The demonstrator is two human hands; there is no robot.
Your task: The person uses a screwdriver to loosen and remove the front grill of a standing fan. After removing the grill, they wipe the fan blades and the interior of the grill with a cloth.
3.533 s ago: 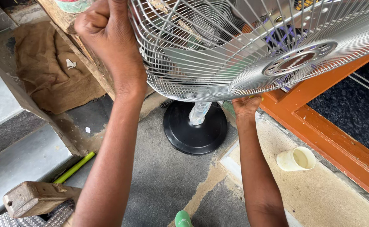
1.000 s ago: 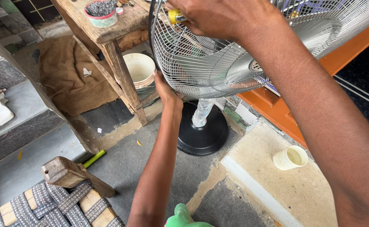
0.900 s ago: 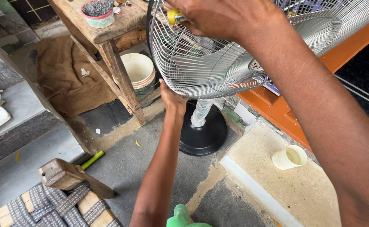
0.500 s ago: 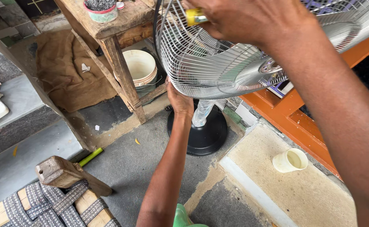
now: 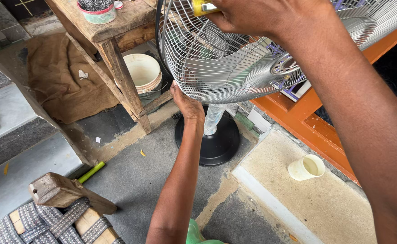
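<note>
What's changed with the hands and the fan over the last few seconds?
The hands swapped places: the right hand went up to the grille's top rim, now gripping a yellow-handled tool; the left hand dropped to the grille's lower edge. The fan's black base and the cup stayed put.

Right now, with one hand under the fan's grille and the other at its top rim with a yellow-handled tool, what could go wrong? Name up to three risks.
1. The left hand presses the lower edge of the wire grille; fingers could be pinched between the wires.
2. The right hand grips a yellow-handled tool at the rim; a slip might jab it through the grille.
3. The fan leans over its round black base; it could tip toward the wooden table.
</note>
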